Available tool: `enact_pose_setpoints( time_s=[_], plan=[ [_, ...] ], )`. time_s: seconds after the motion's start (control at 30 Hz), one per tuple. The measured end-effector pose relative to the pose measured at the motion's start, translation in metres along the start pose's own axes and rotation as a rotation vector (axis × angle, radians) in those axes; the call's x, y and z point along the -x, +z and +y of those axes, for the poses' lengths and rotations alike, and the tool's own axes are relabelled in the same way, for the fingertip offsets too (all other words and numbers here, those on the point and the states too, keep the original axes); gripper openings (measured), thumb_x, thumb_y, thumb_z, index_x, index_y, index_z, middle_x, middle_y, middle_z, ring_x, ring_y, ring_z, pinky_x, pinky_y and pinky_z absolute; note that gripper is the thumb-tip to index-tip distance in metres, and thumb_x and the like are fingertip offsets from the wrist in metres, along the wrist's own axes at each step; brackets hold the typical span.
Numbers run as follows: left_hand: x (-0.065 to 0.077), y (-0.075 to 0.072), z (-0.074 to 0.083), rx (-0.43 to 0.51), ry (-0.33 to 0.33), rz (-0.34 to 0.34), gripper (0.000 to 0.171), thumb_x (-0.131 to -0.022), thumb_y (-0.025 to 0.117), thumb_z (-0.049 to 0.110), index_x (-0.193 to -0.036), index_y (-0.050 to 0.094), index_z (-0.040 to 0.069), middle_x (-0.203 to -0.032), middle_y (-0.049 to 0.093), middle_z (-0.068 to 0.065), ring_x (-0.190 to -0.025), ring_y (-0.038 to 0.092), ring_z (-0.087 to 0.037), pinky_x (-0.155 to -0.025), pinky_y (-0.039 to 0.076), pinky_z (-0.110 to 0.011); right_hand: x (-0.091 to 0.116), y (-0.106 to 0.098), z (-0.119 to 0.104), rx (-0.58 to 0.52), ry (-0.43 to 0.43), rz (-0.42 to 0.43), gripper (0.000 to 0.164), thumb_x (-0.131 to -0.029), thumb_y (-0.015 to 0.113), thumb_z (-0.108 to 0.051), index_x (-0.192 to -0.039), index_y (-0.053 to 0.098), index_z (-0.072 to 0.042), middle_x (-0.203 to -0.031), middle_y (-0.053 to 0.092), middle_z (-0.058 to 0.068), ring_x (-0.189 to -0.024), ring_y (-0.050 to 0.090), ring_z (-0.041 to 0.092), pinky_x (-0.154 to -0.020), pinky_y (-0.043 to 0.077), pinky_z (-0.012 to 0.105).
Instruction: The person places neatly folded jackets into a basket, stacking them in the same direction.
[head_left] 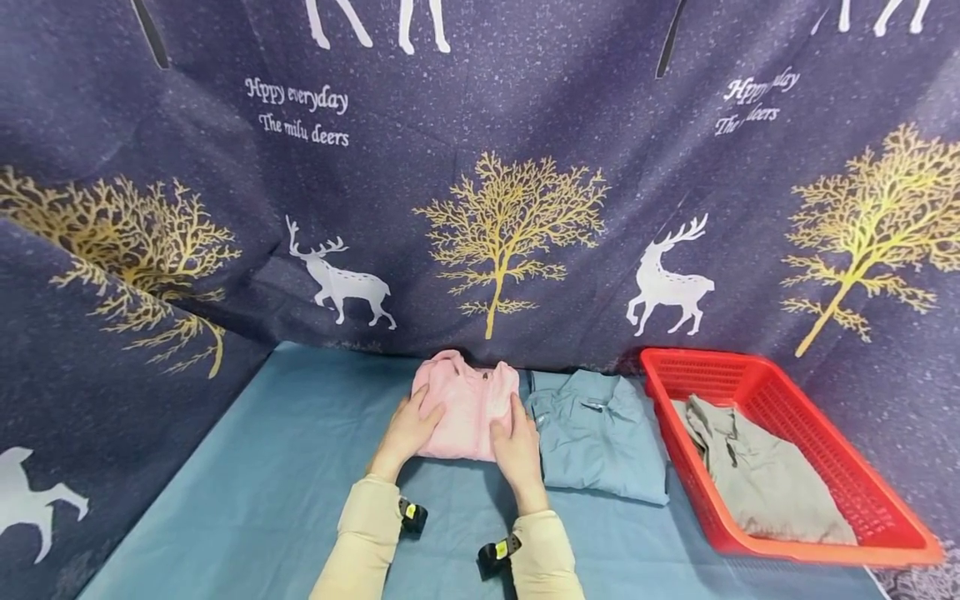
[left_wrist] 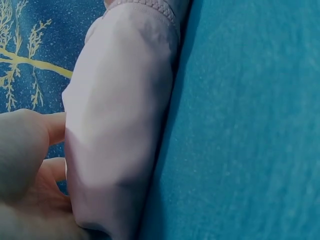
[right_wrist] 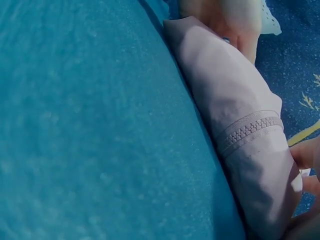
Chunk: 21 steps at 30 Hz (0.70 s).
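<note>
A folded pink zip-up jacket (head_left: 461, 412) lies at the back middle of the blue-covered table, its collar toward the back cloth. My left hand (head_left: 408, 425) holds its left side, thumb over the top and fingers along the edge. On the opposite side my right hand (head_left: 517, 446) holds it the same way. The left wrist view shows the jacket's rounded front fold (left_wrist: 120, 110) beside the left hand (left_wrist: 30, 170). In the right wrist view the zip (right_wrist: 252, 130) crosses the fold, near the right hand (right_wrist: 307, 175). The fingertips are partly hidden behind the fabric.
Just right of the pink jacket lies a folded blue-grey garment (head_left: 600, 442). Farther right stands a red plastic basket (head_left: 832, 417) with a folded grey-beige garment (head_left: 772, 475) inside. A dark blue cloth (head_left: 525, 108) printed with deer and trees hangs behind the table (head_left: 247, 483).
</note>
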<state>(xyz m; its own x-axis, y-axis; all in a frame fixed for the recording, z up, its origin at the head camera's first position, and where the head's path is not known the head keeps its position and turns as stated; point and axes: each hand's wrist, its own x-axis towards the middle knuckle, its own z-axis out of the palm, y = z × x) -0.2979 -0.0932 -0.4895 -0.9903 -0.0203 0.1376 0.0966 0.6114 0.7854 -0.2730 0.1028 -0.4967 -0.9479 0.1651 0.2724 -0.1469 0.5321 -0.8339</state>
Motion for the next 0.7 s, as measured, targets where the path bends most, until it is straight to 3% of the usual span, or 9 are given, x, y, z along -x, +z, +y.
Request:
enact_pose_setpoints(
  time_s=[0.13,0.27,0.4,0.53,0.7],
  plan=[
    [0.0,-0.002,0.0,0.024,0.017,-0.004,0.06,-0.097,0.058,0.029,-0.144,0.042,-0.005,-0.135,0.045,-0.037,-0.126,0.042,-0.052,-0.104,0.033,-0.059,-0.001,-0.001,0.001,-0.026,-0.013,-0.012,0.059,-0.09,0.061,-0.011,-0.146,0.044,-0.003,-0.132,0.053,0.031,-0.121,0.049,0.049,-0.099,0.038,0.06],
    [-0.001,-0.006,0.0,0.087,0.047,-0.002,0.058,-0.095,0.062,0.023,-0.14,0.046,-0.009,-0.133,0.047,-0.037,-0.125,0.043,-0.051,-0.105,0.033,-0.057,-0.003,-0.004,0.001,-0.116,0.027,-0.018,0.058,-0.088,0.063,-0.008,-0.145,0.047,-0.005,-0.137,0.053,0.023,-0.125,0.049,0.04,-0.102,0.038,0.054],
    [0.0,-0.009,0.0,0.158,-0.013,-0.022,0.059,-0.095,0.064,0.024,-0.143,0.045,-0.004,-0.139,0.045,-0.033,-0.131,0.04,-0.047,-0.108,0.03,-0.054,-0.003,-0.007,-0.001,-0.192,0.092,-0.019,0.057,-0.089,0.063,-0.008,-0.144,0.05,-0.01,-0.136,0.055,0.018,-0.123,0.052,0.034,-0.1,0.041,0.051],
    [0.002,-0.011,0.001,0.243,-0.074,-0.062,0.062,-0.095,0.064,0.028,-0.146,0.043,-0.001,-0.146,0.041,-0.027,-0.136,0.035,-0.042,-0.111,0.027,-0.052,-0.003,-0.01,-0.003,-0.213,0.135,-0.035,0.056,-0.089,0.063,-0.01,-0.144,0.051,-0.012,-0.128,0.06,0.02,-0.11,0.057,0.033,-0.091,0.046,0.048],
    [0.003,-0.014,-0.002,0.36,-0.107,-0.119,0.07,-0.093,0.067,0.035,-0.148,0.04,0.002,-0.151,0.034,-0.023,-0.141,0.026,-0.037,-0.113,0.022,-0.052,-0.004,-0.012,-0.003,-0.306,0.186,-0.067,0.056,-0.09,0.062,-0.007,-0.145,0.049,-0.01,-0.126,0.058,0.022,-0.105,0.057,0.03,-0.086,0.047,0.043]
  ],
)
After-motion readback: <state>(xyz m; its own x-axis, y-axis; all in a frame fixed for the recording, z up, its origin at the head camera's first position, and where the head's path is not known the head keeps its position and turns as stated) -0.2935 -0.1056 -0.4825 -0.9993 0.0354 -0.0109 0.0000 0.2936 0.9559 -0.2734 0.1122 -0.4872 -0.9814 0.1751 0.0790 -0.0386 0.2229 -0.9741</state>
